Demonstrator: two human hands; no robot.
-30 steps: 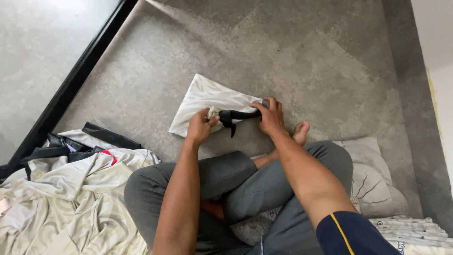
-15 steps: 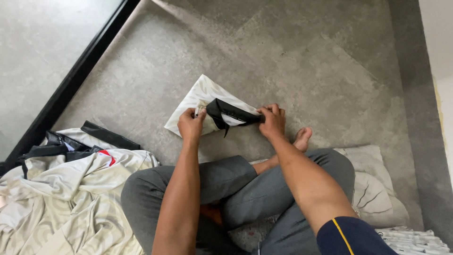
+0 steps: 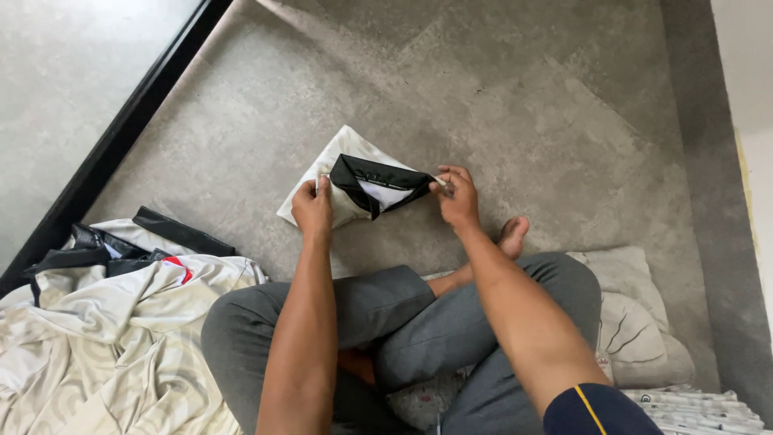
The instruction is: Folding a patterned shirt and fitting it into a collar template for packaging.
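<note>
A folded white garment with a black collar (image 3: 372, 184) lies on the grey floor in front of my crossed legs. My left hand (image 3: 312, 208) pinches its left edge beside the collar. My right hand (image 3: 456, 196) pinches the right end of the collar. The black collar band stands open between the two hands, showing a white inside. My arms reach forward over my grey trousers (image 3: 419, 322), and my bare foot (image 3: 512, 237) rests on the floor just right of my right hand.
A heap of cream patterned cloth with black trim (image 3: 105, 322) lies at the lower left. A grey-white cushion (image 3: 636, 314) sits under my right leg. A black strip (image 3: 121, 137) runs diagonally at the upper left. A white wall (image 3: 749, 97) borders the right.
Both hands have shifted up and apart along the garment. The black collar, bunched near my right hand before, is now spread open between the two hands.
</note>
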